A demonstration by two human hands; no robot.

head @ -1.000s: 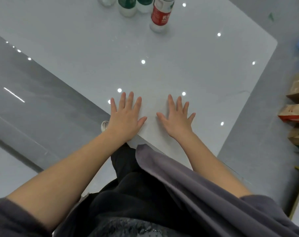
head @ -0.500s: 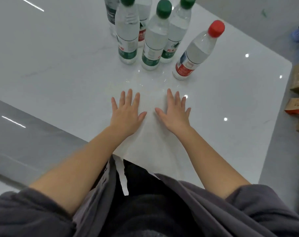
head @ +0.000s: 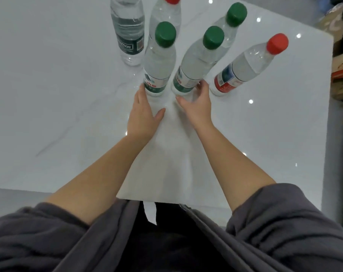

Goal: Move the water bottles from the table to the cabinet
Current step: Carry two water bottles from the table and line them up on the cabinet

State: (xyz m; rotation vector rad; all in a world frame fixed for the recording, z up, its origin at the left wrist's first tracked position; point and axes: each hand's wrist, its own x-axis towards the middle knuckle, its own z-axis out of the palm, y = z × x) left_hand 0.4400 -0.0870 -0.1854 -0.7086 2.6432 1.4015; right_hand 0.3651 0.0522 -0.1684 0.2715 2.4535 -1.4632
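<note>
While six water bottles (head: 127, 36) stand clustered on the counter (head: 48, 95), pickup starts. Left hand (head: 142, 118), fingers straight, touches left green-capped bottle (head: 159, 61); right hand (head: 196, 107) curls round right green-capped bottle (head: 196, 63) at its base. Next: firm both grips, lift upright. Cabinet unseen.

Table (head: 68, 99): white glossy top, faint grey veining. Standing upright on it, clustered together: dark-label bottle (head: 128, 38), cap out of frame; rear red-capped bottle (head: 166, 11); left green-capped bottle (head: 159, 63); middle green-capped bottle (head: 196, 63); rear green-capped bottle (head: 232, 20); right red-capped bottle (head: 245, 67), slightly apart.
</note>
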